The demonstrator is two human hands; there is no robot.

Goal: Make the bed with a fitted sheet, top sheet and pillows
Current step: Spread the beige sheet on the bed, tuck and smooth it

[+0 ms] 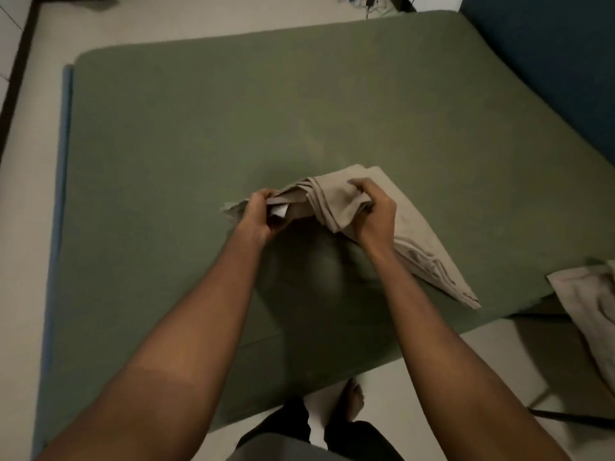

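A folded beige sheet (pixel 411 237) sits over the green-covered mattress (pixel 233 128), toward its 6 o'clock edge. The left hand (pixel 263 211) curls its fingers around the layers at the sheet's 9 o'clock end. The right hand (pixel 374 214) clenches a bunched fold near its middle. Another beige cloth (pixel 592 294) lies at 4 o'clock, off the mattress.

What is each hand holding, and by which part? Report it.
The folded beige sheet: left hand grips its left end, right hand a bunched fold near its middle.
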